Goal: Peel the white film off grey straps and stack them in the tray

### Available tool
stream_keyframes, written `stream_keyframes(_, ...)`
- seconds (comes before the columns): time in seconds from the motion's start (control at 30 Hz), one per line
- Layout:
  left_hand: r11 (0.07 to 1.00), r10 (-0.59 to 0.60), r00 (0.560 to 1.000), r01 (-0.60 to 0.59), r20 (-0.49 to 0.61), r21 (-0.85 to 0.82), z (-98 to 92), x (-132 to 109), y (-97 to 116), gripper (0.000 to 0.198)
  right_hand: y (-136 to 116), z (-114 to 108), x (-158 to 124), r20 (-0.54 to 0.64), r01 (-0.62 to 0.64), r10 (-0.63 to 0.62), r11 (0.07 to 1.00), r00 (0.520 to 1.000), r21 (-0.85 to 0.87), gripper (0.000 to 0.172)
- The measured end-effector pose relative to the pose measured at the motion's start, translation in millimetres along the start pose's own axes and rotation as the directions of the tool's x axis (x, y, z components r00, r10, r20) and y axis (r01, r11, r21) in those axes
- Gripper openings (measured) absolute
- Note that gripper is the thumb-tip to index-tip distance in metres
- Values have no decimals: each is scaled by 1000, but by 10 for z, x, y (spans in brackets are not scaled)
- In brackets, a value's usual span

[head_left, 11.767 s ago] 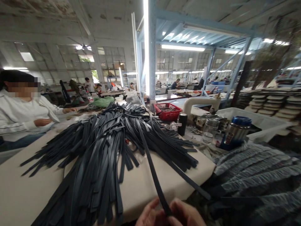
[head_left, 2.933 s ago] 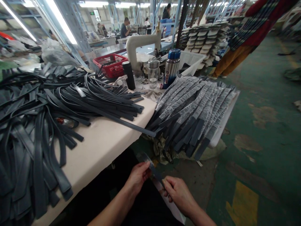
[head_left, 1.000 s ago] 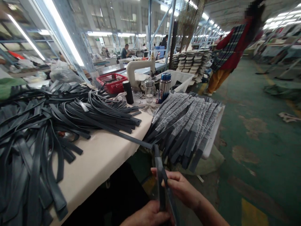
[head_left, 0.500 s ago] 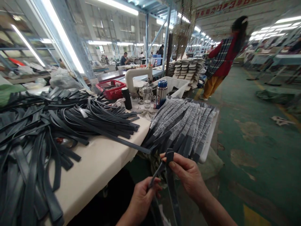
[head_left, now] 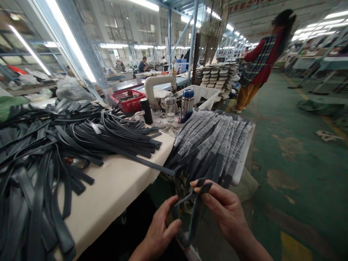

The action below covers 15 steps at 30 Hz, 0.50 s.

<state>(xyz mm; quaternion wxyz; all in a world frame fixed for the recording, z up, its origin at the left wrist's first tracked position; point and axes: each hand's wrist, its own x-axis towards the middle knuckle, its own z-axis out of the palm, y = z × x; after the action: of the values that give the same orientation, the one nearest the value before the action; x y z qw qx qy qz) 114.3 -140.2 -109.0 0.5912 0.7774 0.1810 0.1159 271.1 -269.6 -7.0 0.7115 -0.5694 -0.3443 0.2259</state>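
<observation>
A dark grey strap hangs in a loop between my two hands, low in the middle of the view. Its upper ends are pinched between the thumb and fingers of my right hand. My left hand is at the loop's left side, thumb and fingers apart, with the strap passing between or just behind them; its other fingers are partly hidden. Right behind my hands lie several dark straps with gathered, clear wrapping, in a white tray. A big heap of dark straps covers the table on the left.
The cream tabletop ends left of my hands. At its back stand a blue-and-silver flask, a glass jar, a black bottle, a red basket and a cream machine. A person stands in the right aisle.
My left hand has loosened from its pinch and its fingers have spread. The strap now bows into a wider loop. My right hand has moved slightly down and right, still gripping it.
</observation>
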Motion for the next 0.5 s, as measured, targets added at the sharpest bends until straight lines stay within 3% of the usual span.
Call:
stream_keyframes(0.1, 977, 178, 984, -178, -11, -116, -4, 45, 340, 61, 74, 154, -47, 56, -36, 38, 999, 998, -33, 12)
stream_keyframes(0.2, 975, 167, 985, -171, -41, -144, 87, 83, 533, 33, 126, 234, -46, 79, -32, 38, 996, 996, -78, 17)
stream_keyframes(0.23, 977, 151, 988, -155, -44, -144, 121, 75, 541, 32, 135, 238, -40, 79, -35, 41, 997, 996, -75, 17)
stream_keyframes(0.5, 968, 250, 959, -249, 133, -20, 265, -198, 102, 30, 149, 166, -25, 94, -47, 41, 996, 995, 69, 16)
